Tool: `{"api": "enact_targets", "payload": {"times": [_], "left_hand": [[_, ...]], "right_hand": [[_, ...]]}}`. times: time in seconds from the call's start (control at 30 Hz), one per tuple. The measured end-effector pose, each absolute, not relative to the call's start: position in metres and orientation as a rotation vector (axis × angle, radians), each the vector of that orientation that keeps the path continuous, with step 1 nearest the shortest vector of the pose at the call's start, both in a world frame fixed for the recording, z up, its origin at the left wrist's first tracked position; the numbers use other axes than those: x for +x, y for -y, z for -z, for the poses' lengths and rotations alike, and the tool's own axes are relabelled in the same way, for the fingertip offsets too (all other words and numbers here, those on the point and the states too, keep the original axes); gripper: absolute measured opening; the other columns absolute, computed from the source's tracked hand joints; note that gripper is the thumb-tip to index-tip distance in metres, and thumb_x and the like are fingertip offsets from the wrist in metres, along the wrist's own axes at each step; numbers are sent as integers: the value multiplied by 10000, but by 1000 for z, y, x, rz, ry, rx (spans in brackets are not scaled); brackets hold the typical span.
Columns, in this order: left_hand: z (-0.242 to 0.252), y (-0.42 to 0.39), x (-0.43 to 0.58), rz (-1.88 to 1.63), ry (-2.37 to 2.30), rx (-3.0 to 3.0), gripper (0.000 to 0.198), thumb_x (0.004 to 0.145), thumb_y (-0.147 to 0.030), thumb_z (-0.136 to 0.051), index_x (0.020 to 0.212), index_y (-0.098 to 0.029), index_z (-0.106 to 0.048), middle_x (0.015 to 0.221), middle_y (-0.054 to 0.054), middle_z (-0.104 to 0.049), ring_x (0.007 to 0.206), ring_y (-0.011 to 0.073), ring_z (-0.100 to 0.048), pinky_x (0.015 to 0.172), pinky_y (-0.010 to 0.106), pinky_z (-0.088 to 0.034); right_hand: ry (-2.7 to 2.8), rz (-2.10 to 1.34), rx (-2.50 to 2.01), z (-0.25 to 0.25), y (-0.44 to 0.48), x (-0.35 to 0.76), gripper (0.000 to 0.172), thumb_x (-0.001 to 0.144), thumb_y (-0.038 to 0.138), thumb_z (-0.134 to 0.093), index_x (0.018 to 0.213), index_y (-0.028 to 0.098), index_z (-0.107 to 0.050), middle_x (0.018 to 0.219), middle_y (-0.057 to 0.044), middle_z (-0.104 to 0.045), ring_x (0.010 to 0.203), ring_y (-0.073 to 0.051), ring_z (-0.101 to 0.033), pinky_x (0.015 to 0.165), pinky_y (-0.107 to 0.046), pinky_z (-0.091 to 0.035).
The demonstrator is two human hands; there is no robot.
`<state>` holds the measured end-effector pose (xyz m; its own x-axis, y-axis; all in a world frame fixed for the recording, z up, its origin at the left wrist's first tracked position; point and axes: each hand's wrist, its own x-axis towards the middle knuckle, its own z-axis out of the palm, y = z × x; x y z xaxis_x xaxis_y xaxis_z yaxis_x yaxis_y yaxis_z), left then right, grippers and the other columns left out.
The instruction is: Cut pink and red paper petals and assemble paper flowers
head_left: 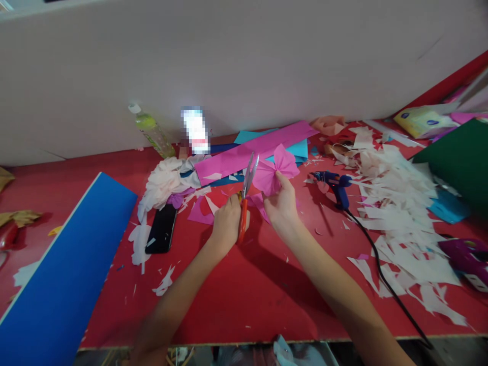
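- Red worktop [217, 317], its front edge bare and brownish, littered with small paper snippets
- Black phone [162, 231] lying flat, a white paper cut-out [140, 239] just beside it
- Pale ruffled paper bloom [165, 178] behind the phone
- Green-labelled bottle [152, 132] near the wall
- Blue glue gun [337, 185], black cord [375, 249] trailing to the front edge
- White paper strips [404, 188] heaped at right

Scissor blades [247, 183] — shiny metal; handles [243, 221] — smooth plastic; pink flower [268, 176] — creased matt paper.
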<state>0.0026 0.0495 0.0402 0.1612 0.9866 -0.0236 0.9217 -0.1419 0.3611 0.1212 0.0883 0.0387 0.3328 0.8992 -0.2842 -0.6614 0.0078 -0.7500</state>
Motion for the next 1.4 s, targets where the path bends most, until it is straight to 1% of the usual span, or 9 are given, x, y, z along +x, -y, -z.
{"api": "enact_targets", "payload": {"times": [0.27, 0.4, 0.5, 0.7, 0.87, 0.97, 1.17, 1.3, 1.4], "left_hand": [[-36, -51, 3, -259, -1877, 2192, 201, 851, -233, -416, 1005, -122, -481, 852, 129, -638, 826, 280, -650, 661, 336, -455], [-34, -50, 3, -211, -1927, 2221, 194, 862, -236, -419, 1010, -125, -480, 854, 113, -646, 859, 265, -654, 691, 334, -473], [-32, -50, 2, -170, -1936, 2238, 202, 870, -256, -429, 1012, -120, -478, 860, 116, -649, 871, 268, -657, 696, 336, -482], [-25, -51, -2, -184, -1934, 2281, 210, 887, -288, -418, 1013, -130, -476, 846, 114, -645, 894, 266, -655, 697, 333, -492], [-24, -52, -5, -113, -1950, 2273, 171, 900, -249, -389, 998, -140, -477, 845, 106, -647, 885, 245, -658, 703, 322, -494], [-25, -52, -6, -90, -1941, 2273, 206, 908, -270, -373, 1021, -131, -475, 842, 110, -648, 874, 250, -660, 698, 329, -496], [-25, -51, -10, -61, -1940, 2282, 209, 902, -260, -393, 1029, -118, -480, 849, 118, -654, 854, 254, -662, 678, 325, -496], [-22, -51, -14, -4, -1946, 2309, 191, 898, -228, -397, 1028, -118, -485, 873, 119, -654, 834, 253, -663, 670, 334, -497], [-20, -50, -18, 42, -1947, 2326, 185, 903, -210, -380, 1026, -122, -486, 877, 117, -655, 821, 256, -664, 678, 353, -498]], "right_hand": [[190, -1272, -917, -47, -84, 116, 110, 724, 311, -594, 728, 235, -515, 733, 28, -637, 722, -147, -606, 554, -259, -451], [125, -1297, -864, -45, -84, 117, 97, 731, 275, -602, 706, 236, -516, 654, 59, -619, 616, -121, -587, 533, -249, -435], [90, -1326, -854, -44, -85, 118, 88, 737, 259, -607, 698, 236, -532, 649, 59, -628, 581, -116, -581, 515, -252, -429], [117, -1351, -838, -34, -90, 121, 89, 743, 260, -611, 695, 240, -538, 662, 67, -635, 588, -111, -584, 529, -247, -445], [237, -1322, -839, -20, -96, 123, 85, 742, 299, -612, 719, 246, -550, 687, 53, -655, 657, -133, -621, 580, -264, -477], [274, -1323, -810, -15, -99, 124, 66, 738, 300, -614, 742, 250, -571, 715, 47, -666, 687, -140, -631, 611, -273, -490], [225, -1354, -802, -12, -105, 126, 36, 733, 262, -613, 726, 243, -583, 703, 55, -650, 663, -128, -602, 631, -266, -477], [202, -1329, -806, -10, -108, 129, 55, 709, 250, -632, 712, 234, -580, 680, 61, -629, 639, -120, -579, 629, -258, -460], [251, -1312, -818, -7, -111, 131, 81, 689, 257, -642, 724, 229, -574, 708, 60, -633, 675, -122, -583, 654, -260, -449]]}}
